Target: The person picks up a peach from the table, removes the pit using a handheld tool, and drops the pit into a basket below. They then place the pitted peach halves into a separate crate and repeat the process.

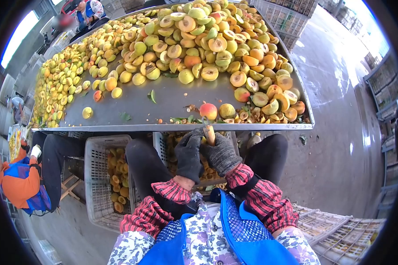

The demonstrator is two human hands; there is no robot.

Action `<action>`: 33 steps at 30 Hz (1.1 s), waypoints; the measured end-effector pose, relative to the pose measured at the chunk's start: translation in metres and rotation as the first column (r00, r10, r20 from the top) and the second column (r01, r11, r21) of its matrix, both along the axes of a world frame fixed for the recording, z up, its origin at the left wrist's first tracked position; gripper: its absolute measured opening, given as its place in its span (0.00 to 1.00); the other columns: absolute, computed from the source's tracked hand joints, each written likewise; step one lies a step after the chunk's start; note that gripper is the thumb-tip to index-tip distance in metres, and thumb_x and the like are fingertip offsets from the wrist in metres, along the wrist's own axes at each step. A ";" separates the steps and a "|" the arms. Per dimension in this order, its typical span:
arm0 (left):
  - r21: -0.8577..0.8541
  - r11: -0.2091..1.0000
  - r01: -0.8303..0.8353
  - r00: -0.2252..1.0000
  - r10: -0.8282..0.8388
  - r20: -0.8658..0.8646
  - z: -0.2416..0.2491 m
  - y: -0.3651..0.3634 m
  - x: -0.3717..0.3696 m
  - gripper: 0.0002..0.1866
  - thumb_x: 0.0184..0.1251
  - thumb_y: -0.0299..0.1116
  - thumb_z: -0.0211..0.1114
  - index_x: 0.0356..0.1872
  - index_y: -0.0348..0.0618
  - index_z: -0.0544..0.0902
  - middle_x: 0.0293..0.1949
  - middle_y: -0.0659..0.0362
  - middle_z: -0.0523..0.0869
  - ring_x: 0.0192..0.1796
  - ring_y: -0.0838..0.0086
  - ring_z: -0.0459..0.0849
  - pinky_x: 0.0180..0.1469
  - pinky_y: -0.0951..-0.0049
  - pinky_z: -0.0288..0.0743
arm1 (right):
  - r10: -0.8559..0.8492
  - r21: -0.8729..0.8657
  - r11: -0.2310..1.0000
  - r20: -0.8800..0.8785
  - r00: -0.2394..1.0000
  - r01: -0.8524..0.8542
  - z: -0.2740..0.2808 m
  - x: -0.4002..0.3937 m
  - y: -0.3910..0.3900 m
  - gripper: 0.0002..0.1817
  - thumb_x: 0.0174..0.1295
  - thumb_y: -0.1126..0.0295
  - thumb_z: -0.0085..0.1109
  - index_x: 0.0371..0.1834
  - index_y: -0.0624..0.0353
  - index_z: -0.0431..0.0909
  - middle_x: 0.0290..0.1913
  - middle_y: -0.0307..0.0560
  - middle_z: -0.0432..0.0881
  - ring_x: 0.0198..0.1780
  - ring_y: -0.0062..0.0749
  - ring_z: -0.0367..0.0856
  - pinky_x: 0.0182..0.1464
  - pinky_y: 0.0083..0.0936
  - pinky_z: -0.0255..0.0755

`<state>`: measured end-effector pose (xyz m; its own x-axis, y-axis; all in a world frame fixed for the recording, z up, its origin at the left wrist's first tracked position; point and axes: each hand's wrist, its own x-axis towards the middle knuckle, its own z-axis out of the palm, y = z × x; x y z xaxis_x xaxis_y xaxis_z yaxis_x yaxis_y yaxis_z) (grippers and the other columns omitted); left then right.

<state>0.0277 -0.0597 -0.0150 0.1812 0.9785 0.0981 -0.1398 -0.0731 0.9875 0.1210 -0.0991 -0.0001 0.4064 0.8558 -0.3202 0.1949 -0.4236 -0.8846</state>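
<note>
Both my hands wear dark grey gloves and meet just below the near edge of a metal table [132, 110]. My right hand [221, 154] is wrapped round a tool with a wooden handle [209, 135]. Beside it, my left hand [189, 154] has its fingers curled near the tool; what they hold, if anything, is hidden. A red and yellow fruit [208, 111] lies on the table just beyond the tool, next to a greenish fruit [227, 111]. Behind them rises a large heap of halved fruit [185, 39].
A crate [95, 176] with fruit halves stands left of my legs, and another [161, 148] is between my knees under the table. At the lower right is a crate [340, 229]. A person in orange [24, 185] sits at the left; another [90, 13] is beyond the table.
</note>
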 end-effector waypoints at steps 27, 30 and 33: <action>-0.334 0.890 0.309 0.857 -0.108 0.505 0.017 0.016 -0.022 0.15 0.65 0.30 0.45 0.49 0.35 0.71 0.43 0.57 0.77 0.45 0.75 0.76 0.50 0.75 0.70 | 0.178 0.071 0.980 0.122 0.976 -0.188 0.019 -0.034 -0.032 0.17 0.54 0.66 0.55 0.39 0.66 0.64 0.31 0.63 0.74 0.34 0.55 0.76 0.33 0.40 0.68; -0.251 0.933 0.257 0.896 -0.133 0.424 0.010 0.012 -0.022 0.16 0.66 0.33 0.44 0.48 0.34 0.73 0.44 0.55 0.78 0.46 0.73 0.76 0.51 0.74 0.69 | 0.174 0.035 0.983 0.168 0.970 -0.182 0.015 -0.038 -0.028 0.16 0.54 0.67 0.55 0.38 0.67 0.63 0.29 0.64 0.74 0.32 0.56 0.76 0.31 0.41 0.68; -0.159 0.973 0.168 0.950 -0.117 0.288 -0.009 0.012 -0.023 0.15 0.65 0.30 0.45 0.48 0.34 0.73 0.45 0.54 0.78 0.47 0.73 0.76 0.52 0.74 0.69 | 0.185 -0.009 0.983 0.166 0.969 -0.186 0.015 -0.039 -0.026 0.16 0.54 0.67 0.55 0.38 0.66 0.63 0.28 0.63 0.75 0.33 0.55 0.76 0.32 0.40 0.69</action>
<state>0.0051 -0.0475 -0.0237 0.3111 0.9503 -0.0105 -0.4033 0.1421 0.9040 0.0818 -0.1249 0.0145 0.2873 0.9229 -0.2563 0.4130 -0.3608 -0.8362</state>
